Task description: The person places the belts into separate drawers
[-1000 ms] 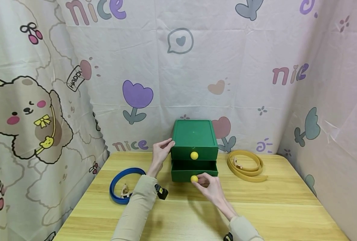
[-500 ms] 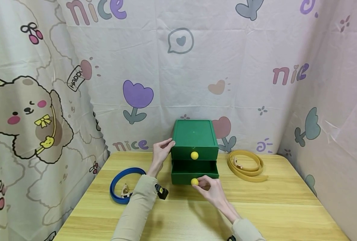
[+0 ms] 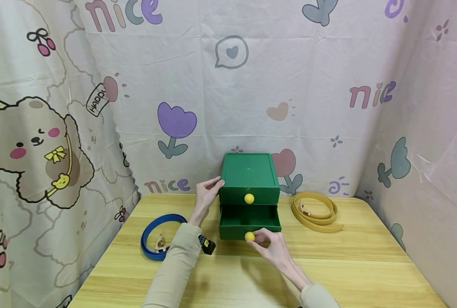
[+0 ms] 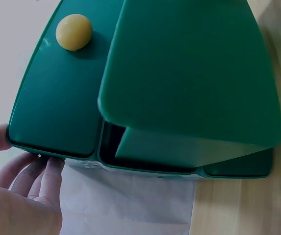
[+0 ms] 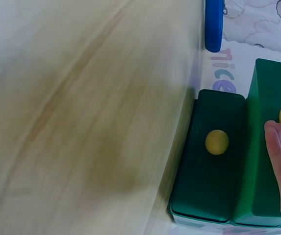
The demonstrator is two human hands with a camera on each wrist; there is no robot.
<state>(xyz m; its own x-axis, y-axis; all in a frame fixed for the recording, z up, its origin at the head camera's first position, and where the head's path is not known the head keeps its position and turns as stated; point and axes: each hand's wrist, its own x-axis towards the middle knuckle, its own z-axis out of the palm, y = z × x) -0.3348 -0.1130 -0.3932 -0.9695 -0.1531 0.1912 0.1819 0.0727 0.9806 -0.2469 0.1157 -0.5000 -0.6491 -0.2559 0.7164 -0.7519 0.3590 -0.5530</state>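
A green drawer cabinet (image 3: 247, 170) stands at the table's back with round yellow knobs. Its middle drawer (image 3: 232, 232) is pulled out, and what shows of the inside is bare. My right hand (image 3: 272, 249) pinches that drawer's knob (image 3: 249, 236) between thumb and fingers. At the cabinet's upper left corner, my left hand (image 3: 205, 199) grips the edge, thumb on top and fingers along the side, as the left wrist view shows (image 4: 30, 188). The top drawer (image 4: 66, 93) is pushed in. So is the bottom drawer (image 5: 206, 181), visible in the right wrist view.
A coiled blue belt (image 3: 146, 239) with a gold buckle lies left of the cabinet, partly behind my left sleeve (image 3: 174, 265). On the right lies a coiled yellow belt (image 3: 321, 224). A printed cloth (image 3: 251, 98) hangs close behind the wooden table (image 3: 228, 278).
The middle drawer has slid further out toward me, my right hand moving with its knob. My left hand stays at the cabinet's corner, and the belts have not moved.
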